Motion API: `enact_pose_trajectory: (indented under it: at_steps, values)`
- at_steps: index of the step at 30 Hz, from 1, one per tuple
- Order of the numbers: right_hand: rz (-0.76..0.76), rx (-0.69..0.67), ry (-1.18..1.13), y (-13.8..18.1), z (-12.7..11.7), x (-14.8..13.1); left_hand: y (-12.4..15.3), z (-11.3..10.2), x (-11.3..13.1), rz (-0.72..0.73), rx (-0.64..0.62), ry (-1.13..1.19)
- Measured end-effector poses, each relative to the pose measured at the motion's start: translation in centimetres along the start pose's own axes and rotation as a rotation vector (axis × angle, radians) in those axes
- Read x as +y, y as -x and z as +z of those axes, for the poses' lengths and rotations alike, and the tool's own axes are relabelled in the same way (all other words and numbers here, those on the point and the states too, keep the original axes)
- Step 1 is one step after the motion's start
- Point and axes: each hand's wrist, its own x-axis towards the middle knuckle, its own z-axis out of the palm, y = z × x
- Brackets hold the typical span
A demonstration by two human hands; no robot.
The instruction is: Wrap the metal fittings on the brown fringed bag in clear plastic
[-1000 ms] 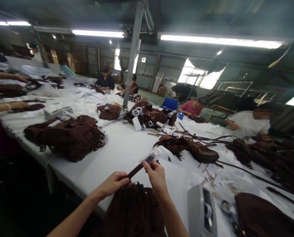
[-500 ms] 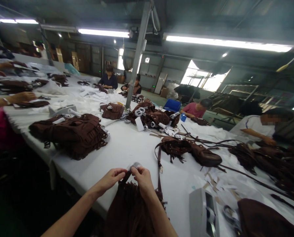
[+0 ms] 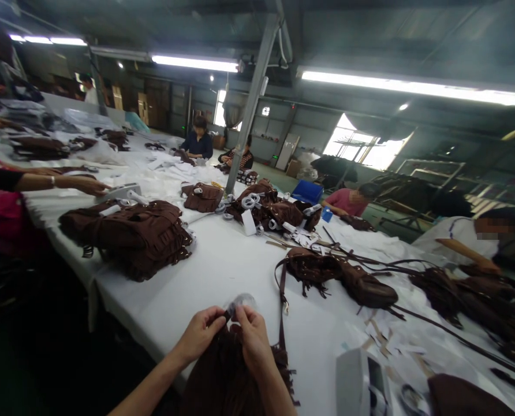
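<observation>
Fringed brown bag sits at the near edge of the white counter, partly over it toward us. Left hand and right hand meet above its top, both pinching the same spot: fingertips closed on a dark strap end and a bit of clear film or tape curling up between them. We can't tell how much is wrapped; it looks partly on, so we judge this bag midway. Loose strap lies just right of our hands. Tape dispenser sits near right. Finished-looking stack of bags far left, another bag ahead. Co-worker's hand rests by the stack.
</observation>
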Motion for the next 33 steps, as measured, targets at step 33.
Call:
enact_pose_trajectory:
  at_steps: [33]
  values:
    - [-0.32,0.001,0.651,0.3,-0.3,5.4,3.6,-0.1,-6.5,-0.117,0.369,0.111]
